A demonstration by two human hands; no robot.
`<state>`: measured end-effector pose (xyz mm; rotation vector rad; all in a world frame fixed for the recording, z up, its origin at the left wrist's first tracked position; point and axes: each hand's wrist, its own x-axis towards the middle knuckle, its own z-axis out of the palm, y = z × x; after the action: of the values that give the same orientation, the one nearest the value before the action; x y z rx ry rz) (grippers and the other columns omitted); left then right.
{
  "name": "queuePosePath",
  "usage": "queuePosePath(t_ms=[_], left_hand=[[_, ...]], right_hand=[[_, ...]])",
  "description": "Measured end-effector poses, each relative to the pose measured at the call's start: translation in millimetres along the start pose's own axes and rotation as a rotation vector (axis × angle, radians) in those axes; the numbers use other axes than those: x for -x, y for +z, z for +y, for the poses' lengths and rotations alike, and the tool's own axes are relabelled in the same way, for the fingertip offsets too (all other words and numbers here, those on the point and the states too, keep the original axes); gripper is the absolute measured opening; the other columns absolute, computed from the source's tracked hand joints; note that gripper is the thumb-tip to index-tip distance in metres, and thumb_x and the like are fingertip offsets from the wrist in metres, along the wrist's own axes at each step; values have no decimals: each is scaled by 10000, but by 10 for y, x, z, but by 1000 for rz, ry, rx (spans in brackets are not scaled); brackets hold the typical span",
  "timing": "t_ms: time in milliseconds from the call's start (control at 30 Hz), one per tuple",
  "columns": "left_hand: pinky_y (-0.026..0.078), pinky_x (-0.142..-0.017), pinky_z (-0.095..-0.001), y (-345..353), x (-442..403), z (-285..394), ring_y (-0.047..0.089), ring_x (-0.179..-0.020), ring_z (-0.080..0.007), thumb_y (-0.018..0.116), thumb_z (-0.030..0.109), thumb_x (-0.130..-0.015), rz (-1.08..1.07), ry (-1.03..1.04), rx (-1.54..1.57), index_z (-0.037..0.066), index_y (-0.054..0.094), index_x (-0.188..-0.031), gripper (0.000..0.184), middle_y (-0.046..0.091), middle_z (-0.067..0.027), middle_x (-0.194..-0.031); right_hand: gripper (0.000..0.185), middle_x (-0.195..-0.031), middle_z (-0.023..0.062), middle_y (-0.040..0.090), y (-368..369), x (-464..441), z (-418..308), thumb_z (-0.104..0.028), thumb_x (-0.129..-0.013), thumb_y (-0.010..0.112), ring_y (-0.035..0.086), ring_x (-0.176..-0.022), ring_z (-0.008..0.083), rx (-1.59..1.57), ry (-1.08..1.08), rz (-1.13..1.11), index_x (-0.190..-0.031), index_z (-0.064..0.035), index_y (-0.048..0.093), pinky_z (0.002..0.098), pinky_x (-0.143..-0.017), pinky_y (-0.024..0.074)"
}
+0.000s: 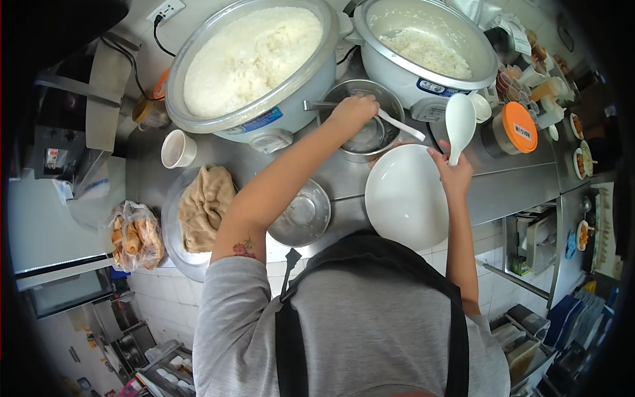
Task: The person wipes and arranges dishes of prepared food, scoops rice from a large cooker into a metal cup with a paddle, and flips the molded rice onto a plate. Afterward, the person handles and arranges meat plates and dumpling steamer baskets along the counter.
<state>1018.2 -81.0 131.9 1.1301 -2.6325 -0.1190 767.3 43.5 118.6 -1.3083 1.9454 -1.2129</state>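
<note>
My left hand (pixel 357 114) is over a metal pot (pixel 391 147) at the counter's back, its fingers closed at the inner end of a white utensil handle (pixel 405 127) that sticks out over the rim. The far end of that utensil is hidden. A flat metal handle (pixel 319 104) crosses the pot's left rim. My right hand (pixel 455 173) is closed on a white rice paddle (pixel 460 124), its broad blade pointing up. That hand also touches the rim of a white oval plate (pixel 405 195), which is bare and close to my body.
Two large cookers, one heaped with rice (pixel 254 63), one partly filled (pixel 430 53), stand behind the pot. Nearby are a metal bowl (pixel 301 215), a brown cloth (pixel 206 205) on a round tray, a paper cup (pixel 178 149), bagged bread (pixel 135 231) and an orange-lidded jar (pixel 519 127).
</note>
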Motion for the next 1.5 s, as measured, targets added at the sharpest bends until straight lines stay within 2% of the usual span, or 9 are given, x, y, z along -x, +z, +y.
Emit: queuePosePath(t_ms=[200,300,600,800,900,1000,1200,1300,1500], left_hand=[[517,-761,-412,-168,-8,101,631,-902,-296,547,65,-814,-92,-22,-129,66,568,-909,97,635,-122,-900],[513,-744,-431,-347,-10,188,630,-898,-313,539,64,-831,-184,-167,-115,68,527,-974,143,634,-153,-892],[505,-747,-421,-704,182,193,610,-934,-295,530,25,-807,136,-129,-97,89,495,-1107,309,631,-129,-993],[494,-740,-346,-944,293,264,569,-902,-225,562,45,-774,342,21,-206,122,570,-1060,296,561,-37,-888],[494,-728,-338,-926,362,202,565,-892,-213,558,66,-783,332,27,-179,148,579,-1069,298,537,-34,-895],[494,-715,-325,-872,454,351,556,-887,-199,559,84,-784,344,26,-208,169,588,-1088,317,512,-20,-890],[512,-718,-304,-584,553,251,549,-886,-186,568,91,-777,364,22,-245,184,580,-1143,378,489,-23,-886],[514,-738,-317,-468,590,134,549,-916,-210,553,78,-791,282,-66,-254,160,574,-1149,367,485,-48,-884],[493,-765,-373,-735,541,241,582,-917,-290,594,-20,-764,676,-445,218,70,546,-1161,410,537,-107,-962]], right_hand=[[322,-628,-14,571,-225,221,290,-269,-720,810,500,-573,75,37,117,-37,-968,-80,728,254,-561,427],[284,-597,-23,548,-267,309,514,-240,-777,771,435,-423,49,34,-33,-2,-990,-62,713,229,-402,328],[228,-608,-23,546,-331,453,568,-248,-848,705,430,-429,42,11,-74,-19,-988,-69,710,232,-404,323],[226,-600,13,578,-327,401,620,-226,-842,705,517,-511,100,95,-172,61,-999,-64,707,268,-502,407],[252,-628,53,620,-473,348,650,-228,-795,744,574,-573,149,195,-57,103,-987,-67,714,309,-569,460],[312,-687,87,665,-694,313,736,-252,-728,794,623,-612,182,470,-203,90,-978,-78,724,332,-609,494],[411,-755,117,695,-851,188,1190,-280,-653,835,670,-672,215,474,96,-43,-960,-32,718,344,-655,522],[414,-733,116,694,-869,70,1281,-283,-647,838,666,-643,214,494,92,17,-934,-11,714,338,-641,523],[413,-766,99,693,-981,-99,1201,-318,-677,823,649,-683,178,452,65,-65,-953,-31,712,327,-658,511]])
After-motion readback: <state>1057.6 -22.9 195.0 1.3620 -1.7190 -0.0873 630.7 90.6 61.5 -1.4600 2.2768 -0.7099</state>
